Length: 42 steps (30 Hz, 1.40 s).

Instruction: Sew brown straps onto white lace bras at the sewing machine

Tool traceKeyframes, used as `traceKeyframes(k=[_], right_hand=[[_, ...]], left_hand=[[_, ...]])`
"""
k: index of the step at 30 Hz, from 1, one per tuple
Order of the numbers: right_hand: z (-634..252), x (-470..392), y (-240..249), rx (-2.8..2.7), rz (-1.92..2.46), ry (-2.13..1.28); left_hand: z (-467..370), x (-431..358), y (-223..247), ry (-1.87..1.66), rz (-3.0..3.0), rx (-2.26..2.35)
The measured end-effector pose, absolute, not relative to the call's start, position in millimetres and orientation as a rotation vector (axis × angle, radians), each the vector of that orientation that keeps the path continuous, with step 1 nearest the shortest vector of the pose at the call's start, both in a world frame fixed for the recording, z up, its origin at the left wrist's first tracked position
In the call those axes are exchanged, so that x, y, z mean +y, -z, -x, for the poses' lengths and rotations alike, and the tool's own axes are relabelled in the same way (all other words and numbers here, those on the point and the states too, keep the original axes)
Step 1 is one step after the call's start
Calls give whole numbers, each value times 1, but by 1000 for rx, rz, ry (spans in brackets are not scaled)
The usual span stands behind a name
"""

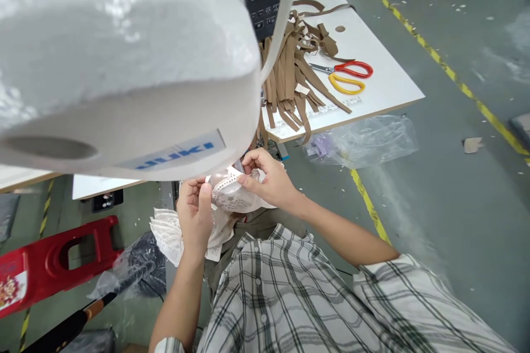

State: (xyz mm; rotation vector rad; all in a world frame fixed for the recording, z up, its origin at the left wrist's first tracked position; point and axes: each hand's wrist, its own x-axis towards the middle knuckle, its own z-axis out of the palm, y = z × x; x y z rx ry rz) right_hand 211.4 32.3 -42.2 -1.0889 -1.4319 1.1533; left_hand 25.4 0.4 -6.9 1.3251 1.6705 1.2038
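A white lace piece shaped like a bra cup [235,196] is stretched between both hands, just under the front end of a white sewing machine [174,94]. My left hand [195,218] pinches its left edge between thumb and fingers. Its upper right edge is gripped by my right hand [269,179], close to the stitching area. The machine's head hides the needle and part of the fabric. More white lace pieces [168,234] hang in a layered bunch below and beside my left hand.
Brown fabric strips [285,71] pile on a white tabletop [389,85], beside scissors with red and yellow handles [348,74]. Clear plastic [372,140] lies beneath the table's edge. A red plastic stool [58,265] stands at lower left. Yellow-black tape [447,69] marks the floor.
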Motion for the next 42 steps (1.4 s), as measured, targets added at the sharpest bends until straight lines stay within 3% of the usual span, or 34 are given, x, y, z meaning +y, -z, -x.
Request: traceKeyframes(k=[12, 17, 25, 28, 35, 42], right_hand=[[-201, 30, 27, -1384, 1182, -1141], [-211, 28, 20, -1275, 1213, -1338], [-259, -6, 13, -1424, 1176, -1687], [-261, -18, 11, -1622, 1238, -1486], [-265, -34, 31, -1914, 1381, -522], [-263, -42, 43, -1824, 1199, -412]], left_hand=[[-29, 2, 7, -1233, -1318, 1663], [-33, -12, -3, -1205, -1365, 1636], [-42, -23, 0, -715, -1138, 1151], [-51, -20, 3, -729, -904, 947], [-62, -52, -10, -1200, -838, 988], [-57, -77, 2, -1321, -1051, 972]])
